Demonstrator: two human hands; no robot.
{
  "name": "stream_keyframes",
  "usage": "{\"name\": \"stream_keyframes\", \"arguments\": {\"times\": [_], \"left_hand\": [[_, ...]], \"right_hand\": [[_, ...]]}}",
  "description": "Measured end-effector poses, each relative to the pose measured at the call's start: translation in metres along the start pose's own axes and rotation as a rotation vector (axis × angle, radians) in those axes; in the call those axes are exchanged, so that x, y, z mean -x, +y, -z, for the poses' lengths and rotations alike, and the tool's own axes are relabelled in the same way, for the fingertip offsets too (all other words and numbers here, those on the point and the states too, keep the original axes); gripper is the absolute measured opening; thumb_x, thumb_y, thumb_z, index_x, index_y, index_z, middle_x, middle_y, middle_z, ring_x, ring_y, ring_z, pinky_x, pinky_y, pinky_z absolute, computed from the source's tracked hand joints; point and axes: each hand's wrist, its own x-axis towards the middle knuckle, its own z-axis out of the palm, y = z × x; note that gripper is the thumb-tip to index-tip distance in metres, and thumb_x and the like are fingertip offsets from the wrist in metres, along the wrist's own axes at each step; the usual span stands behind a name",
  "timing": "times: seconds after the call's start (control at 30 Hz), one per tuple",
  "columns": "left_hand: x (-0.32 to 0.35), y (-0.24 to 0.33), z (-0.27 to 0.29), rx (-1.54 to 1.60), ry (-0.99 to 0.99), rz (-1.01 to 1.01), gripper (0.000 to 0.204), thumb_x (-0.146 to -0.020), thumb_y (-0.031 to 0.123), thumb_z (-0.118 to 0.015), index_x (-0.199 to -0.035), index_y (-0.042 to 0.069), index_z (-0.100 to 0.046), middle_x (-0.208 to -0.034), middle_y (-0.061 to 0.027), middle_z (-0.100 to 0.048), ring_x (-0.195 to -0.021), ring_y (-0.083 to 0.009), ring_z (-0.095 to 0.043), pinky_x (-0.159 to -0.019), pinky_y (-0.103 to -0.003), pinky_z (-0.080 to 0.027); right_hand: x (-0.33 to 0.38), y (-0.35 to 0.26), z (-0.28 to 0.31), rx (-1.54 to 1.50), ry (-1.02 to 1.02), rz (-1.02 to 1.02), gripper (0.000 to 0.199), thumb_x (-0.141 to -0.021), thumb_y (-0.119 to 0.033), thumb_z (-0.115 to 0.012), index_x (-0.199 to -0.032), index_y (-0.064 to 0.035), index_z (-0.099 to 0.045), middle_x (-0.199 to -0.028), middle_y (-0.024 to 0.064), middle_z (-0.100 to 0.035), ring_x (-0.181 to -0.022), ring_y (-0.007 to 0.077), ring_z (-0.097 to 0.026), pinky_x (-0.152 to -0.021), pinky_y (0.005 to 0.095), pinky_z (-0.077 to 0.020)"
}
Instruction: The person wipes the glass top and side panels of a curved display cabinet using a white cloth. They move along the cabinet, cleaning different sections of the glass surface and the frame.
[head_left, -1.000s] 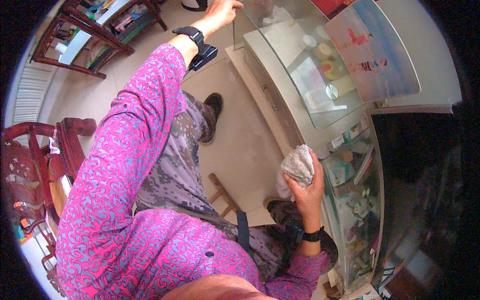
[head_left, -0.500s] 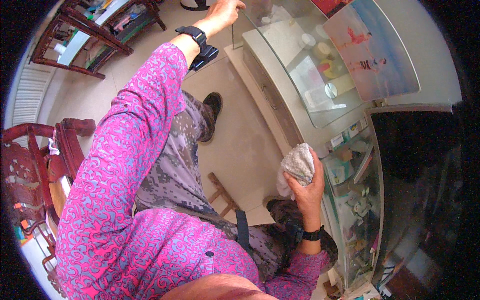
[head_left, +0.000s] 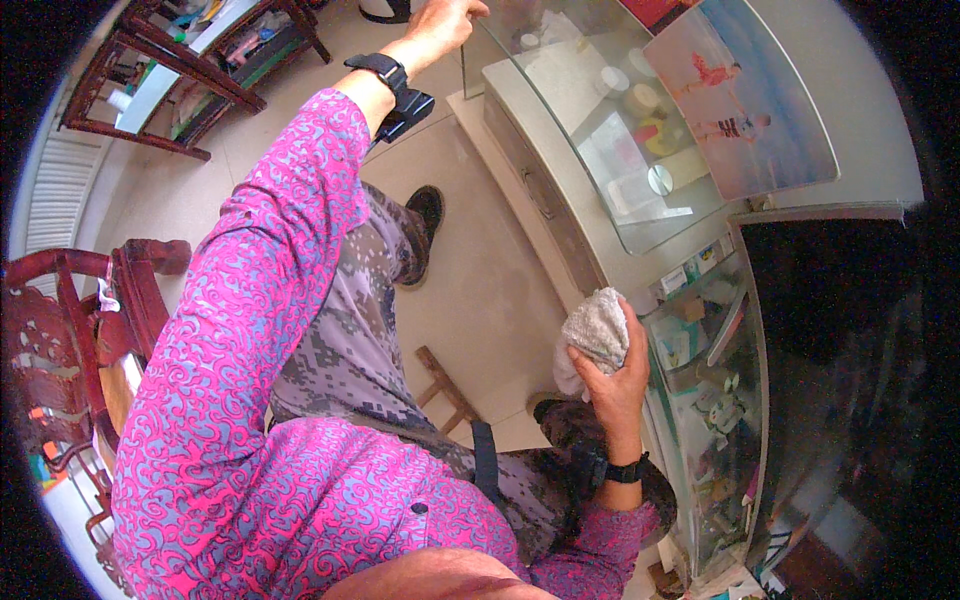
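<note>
Cloth [head_left: 597,330], white and crumpled, sits at four o'clock, right hand [head_left: 612,375] fingers curled tight around it against the glass cabinet [head_left: 700,400]. Left hand [head_left: 445,22], at twelve o'clock, grips the glass panel [head_left: 600,120] edge.

Bright daylight, perhaps glare; fisheye-warped edges

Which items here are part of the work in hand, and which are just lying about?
In hand:
- white cloth, gripped in the right hand against the glass cabinet front
- glass counter top, its far corner held by the left hand

Lying about:
- wooden chair
- wooden table
- small jars under the glass
- poster
- wooden stool
</note>
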Motion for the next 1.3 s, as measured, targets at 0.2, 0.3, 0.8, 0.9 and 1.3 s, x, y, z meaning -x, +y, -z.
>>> {"name": "stream_keyframes", "arguments": {"times": [0.2,0.3,0.8,0.9,1.3], "left_hand": [[0.005,0.076,0.065,0.162,0.243,0.041,0.027,-0.092,0.025,-0.07,-0.08,0.001,-0.069,-0.081,-0.0168,-0.064,-0.08,-0.035,-0.066,-0.071,-0.045,-0.05],[0.018,0.121,0.103,0.212,0.399,-0.019,0.035,-0.094,0.028,-0.07,-0.074,0.0,-0.061,-0.074,-0.0161,-0.058,-0.07,-0.034,-0.062,-0.063,-0.044,-0.046],[0.023,0.134,0.11,0.467,0.505,-0.096,0.025,-0.091,0.016,-0.071,-0.072,0.005,-0.059,-0.071,-0.0122,-0.055,-0.067,-0.0338,-0.059,-0.061,-0.044,-0.047],[0.022,0.13,0.112,0.451,0.509,-0.104,0.023,-0.09,0.015,-0.072,-0.073,0.006,-0.06,-0.072,-0.0115,-0.056,-0.067,-0.0337,-0.059,-0.061,-0.043,-0.048],[0.02,0.129,0.115,0.442,0.533,-0.144,0.021,-0.088,0.015,-0.073,-0.074,0.006,-0.06,-0.073,-0.0107,-0.056,-0.068,-0.0324,-0.06,-0.062,-0.042,-0.049]], "right_hand": [[-0.004,0.0,0.001,0.055,0.031,0.073,0.083,-0.071,-0.007,-0.087,-0.146,-0.0084,-0.052,-0.138,0.0141,-0.057,-0.127,0.0298,-0.056,-0.109,0.0395,-0.0439],[-0.02,-0.009,0.0,0.014,0.128,0.132,0.082,-0.071,-0.008,-0.087,-0.146,-0.0067,-0.051,-0.14,0.0137,-0.056,-0.129,0.029,-0.055,-0.111,0.0395,-0.0428],[-0.273,-0.028,-0.015,0.628,0.172,0.059,0.083,-0.073,-0.045,-0.086,-0.142,-0.0089,-0.057,-0.133,0.0222,-0.061,-0.124,0.037,-0.059,-0.105,0.0447,-0.0469],[-0.329,-0.033,-0.036,0.636,0.131,0.122,0.085,-0.071,-0.045,-0.085,-0.143,-0.0115,-0.056,-0.13,0.0221,-0.061,-0.122,0.039,-0.059,-0.102,0.0463,-0.0492],[-0.344,-0.086,-0.166,0.064,-0.233,0.846,0.056,-0.078,-0.024,-0.082,-0.128,-0.0061,-0.063,-0.116,0.0195,-0.07,-0.108,0.0373,-0.068,-0.092,0.0447,-0.0556]]}}
